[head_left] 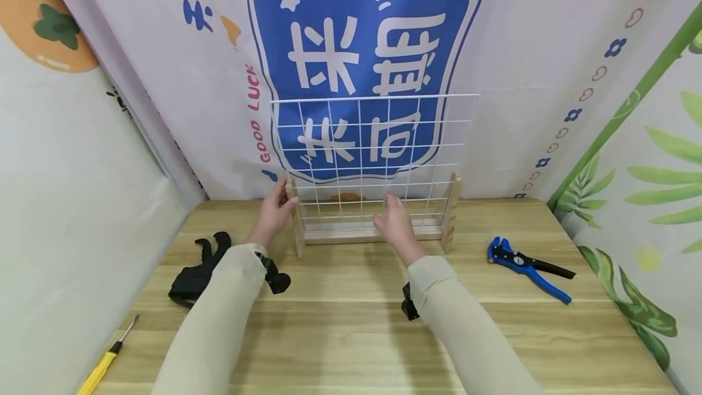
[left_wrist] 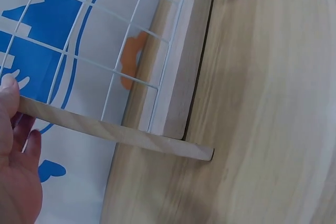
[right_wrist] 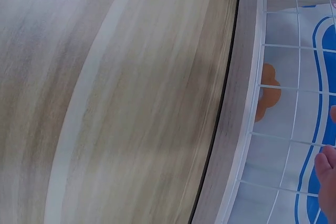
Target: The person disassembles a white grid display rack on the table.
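A white wire grid (head_left: 375,97) stands upright in a pale wooden stand, its lower edge along the wooden crossbar (head_left: 345,237). My left hand (head_left: 274,215) grips the upper end of the stand's left upright (left_wrist: 126,136), thumb on one side and fingers on the other. In front of the grid's lower middle is my right hand (head_left: 399,229). Its fingertips (right_wrist: 325,163) touch the wires, with thumb and fingers apart. The right upright (head_left: 452,215) stands free of both hands. The right wrist view cuts off most of the right hand.
Blue and black pliers (head_left: 526,267) lie right on the wood-grain table (head_left: 340,334). To the left are a black clamp-like tool (head_left: 200,276), partly behind the left sleeve, and a yellow-handled screwdriver (head_left: 101,370). A printed cloth (head_left: 510,78) hangs close behind the stand.
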